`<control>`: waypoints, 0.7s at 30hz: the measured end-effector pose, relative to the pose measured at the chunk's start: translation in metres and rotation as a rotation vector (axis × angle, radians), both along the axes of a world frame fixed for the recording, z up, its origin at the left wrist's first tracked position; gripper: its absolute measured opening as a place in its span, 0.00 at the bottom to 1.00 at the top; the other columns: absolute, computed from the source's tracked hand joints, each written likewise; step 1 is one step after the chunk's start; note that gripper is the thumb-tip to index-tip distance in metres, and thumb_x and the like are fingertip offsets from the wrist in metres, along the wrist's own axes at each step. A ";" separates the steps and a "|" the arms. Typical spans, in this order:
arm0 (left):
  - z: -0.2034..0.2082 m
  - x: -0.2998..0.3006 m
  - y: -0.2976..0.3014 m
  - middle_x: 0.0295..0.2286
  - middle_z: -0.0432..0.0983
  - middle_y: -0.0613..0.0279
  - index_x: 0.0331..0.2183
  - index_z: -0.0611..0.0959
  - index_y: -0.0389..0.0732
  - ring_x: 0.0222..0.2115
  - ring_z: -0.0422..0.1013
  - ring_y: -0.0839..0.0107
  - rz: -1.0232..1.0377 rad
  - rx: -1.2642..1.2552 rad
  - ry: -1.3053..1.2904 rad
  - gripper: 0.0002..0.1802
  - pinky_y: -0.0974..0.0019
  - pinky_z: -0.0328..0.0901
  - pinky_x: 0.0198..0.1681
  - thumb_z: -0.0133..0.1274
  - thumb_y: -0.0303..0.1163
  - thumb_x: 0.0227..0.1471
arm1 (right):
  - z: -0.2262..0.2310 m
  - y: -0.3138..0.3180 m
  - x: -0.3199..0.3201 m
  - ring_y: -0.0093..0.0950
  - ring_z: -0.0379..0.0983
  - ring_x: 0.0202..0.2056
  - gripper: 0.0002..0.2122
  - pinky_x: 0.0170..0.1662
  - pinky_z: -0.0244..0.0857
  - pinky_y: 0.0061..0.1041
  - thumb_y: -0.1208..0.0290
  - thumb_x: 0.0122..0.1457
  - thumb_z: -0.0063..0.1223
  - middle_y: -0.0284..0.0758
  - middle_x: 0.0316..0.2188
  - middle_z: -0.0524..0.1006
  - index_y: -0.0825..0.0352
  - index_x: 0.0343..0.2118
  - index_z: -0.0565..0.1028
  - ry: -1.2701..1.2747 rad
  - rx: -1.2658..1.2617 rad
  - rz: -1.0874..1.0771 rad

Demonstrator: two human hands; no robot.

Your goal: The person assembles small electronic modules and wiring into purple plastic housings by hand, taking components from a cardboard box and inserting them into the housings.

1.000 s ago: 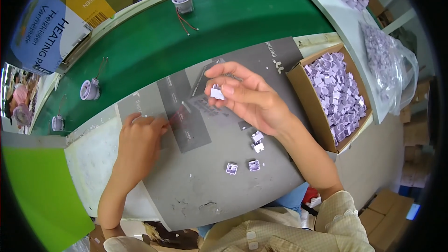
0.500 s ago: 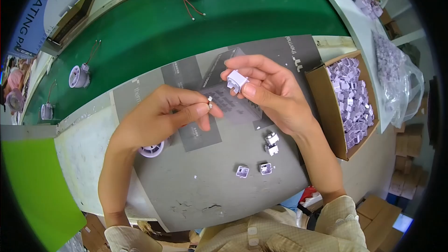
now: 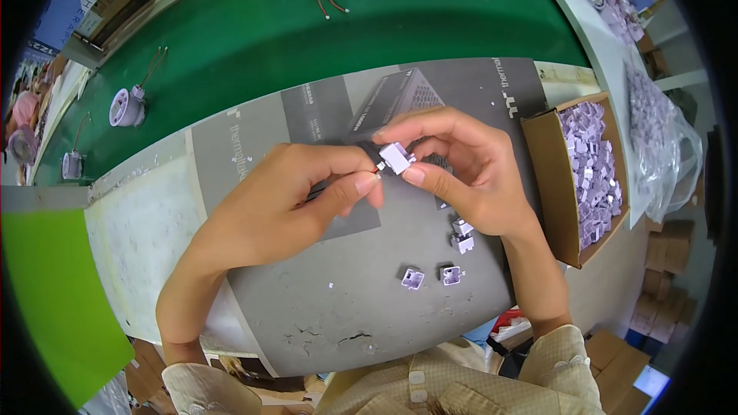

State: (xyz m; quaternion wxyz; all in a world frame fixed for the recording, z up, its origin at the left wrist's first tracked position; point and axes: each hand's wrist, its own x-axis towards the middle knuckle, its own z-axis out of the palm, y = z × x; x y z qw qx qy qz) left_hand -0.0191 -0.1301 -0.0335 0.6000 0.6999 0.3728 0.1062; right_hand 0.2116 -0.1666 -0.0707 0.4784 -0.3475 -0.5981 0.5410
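Between the thumb and fingers of my right hand (image 3: 480, 173) is a small pale lilac plastic housing (image 3: 396, 157), held above the grey mat. My left hand (image 3: 304, 196) pinches a tiny white wire connector (image 3: 380, 166) by its end, with a bit of red wire showing at the fingertips. Connector and housing meet or nearly meet; whether one is inside the other I cannot tell. Below my right hand, stacked lilac housings (image 3: 462, 243) lie on the mat, with an open-topped housing (image 3: 413, 278) and another housing (image 3: 451, 274) nearer me.
An open cardboard box (image 3: 560, 192) full of lilac housings stands at the right. Behind my hands lies a dark printed box (image 3: 384, 104). On the green surface (image 3: 446, 11) are round white parts with wires, one (image 3: 127, 107) at the left. A clear plastic bag (image 3: 669, 150) hangs far right.
My left hand has moved right, bringing the connector up to the housing. The housing has turned in my right fingers. The round part beside my left forearm is now hidden.
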 end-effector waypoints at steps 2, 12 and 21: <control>0.002 0.000 0.000 0.25 0.75 0.66 0.32 0.83 0.35 0.25 0.65 0.78 -0.019 0.012 -0.009 0.13 0.72 0.61 0.31 0.49 0.33 0.64 | 0.001 -0.001 -0.001 0.24 0.75 0.45 0.15 0.45 0.69 0.22 0.85 0.57 0.57 0.35 0.44 0.79 0.68 0.48 0.79 -0.042 0.032 0.000; 0.000 0.001 0.002 0.24 0.75 0.66 0.31 0.83 0.36 0.24 0.66 0.78 -0.018 0.007 0.019 0.12 0.71 0.62 0.30 0.50 0.31 0.63 | 0.000 0.000 -0.001 0.23 0.75 0.40 0.15 0.40 0.69 0.22 0.85 0.55 0.59 0.35 0.41 0.80 0.67 0.46 0.80 -0.130 0.113 -0.020; -0.004 0.002 0.001 0.19 0.75 0.66 0.31 0.84 0.35 0.23 0.68 0.80 0.093 -0.007 -0.021 0.14 0.73 0.61 0.29 0.53 0.34 0.62 | -0.004 -0.003 -0.009 0.25 0.76 0.37 0.15 0.42 0.74 0.24 0.86 0.52 0.60 0.37 0.38 0.79 0.69 0.44 0.79 -0.119 0.149 -0.063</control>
